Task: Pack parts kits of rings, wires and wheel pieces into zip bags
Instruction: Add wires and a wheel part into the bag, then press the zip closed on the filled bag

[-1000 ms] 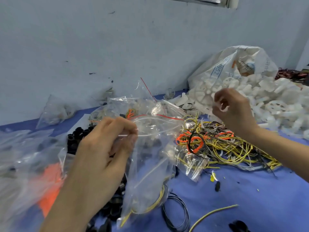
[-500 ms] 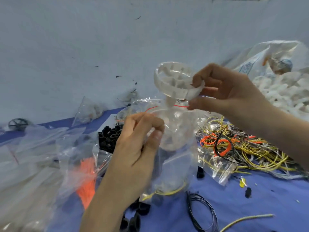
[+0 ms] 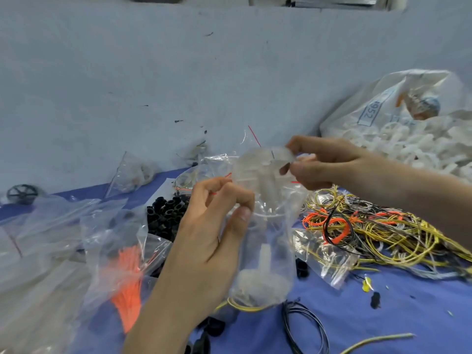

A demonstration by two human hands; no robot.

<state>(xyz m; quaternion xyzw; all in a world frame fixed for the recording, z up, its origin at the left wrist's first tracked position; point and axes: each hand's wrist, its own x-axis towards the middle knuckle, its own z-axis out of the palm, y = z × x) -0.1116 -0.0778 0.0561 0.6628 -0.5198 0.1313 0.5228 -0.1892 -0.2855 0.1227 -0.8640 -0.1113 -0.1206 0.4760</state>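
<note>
My left hand (image 3: 217,226) pinches the near rim of a clear zip bag (image 3: 265,251) and holds it up over the blue table. Inside the bag a white wheel piece (image 3: 260,279) lies at the bottom with a yellow wire (image 3: 245,306) beneath it. My right hand (image 3: 324,164) pinches a second white wheel piece (image 3: 265,162) at the bag's mouth, blurred by motion. A tangle of yellow, orange and black wires (image 3: 370,226) lies to the right. Black rings (image 3: 166,213) are heaped behind my left hand.
A big white sack of white wheel pieces (image 3: 408,134) stands at the back right. Clear bags, one with orange ties (image 3: 127,282), cover the left side. A black wire coil (image 3: 304,328) and a loose yellow wire (image 3: 378,341) lie near the front. A wall runs behind.
My right hand took a white wheel piece from the sack, carried it left and has lowered it to the bag's mouth. My left hand kept hold of the bag.
</note>
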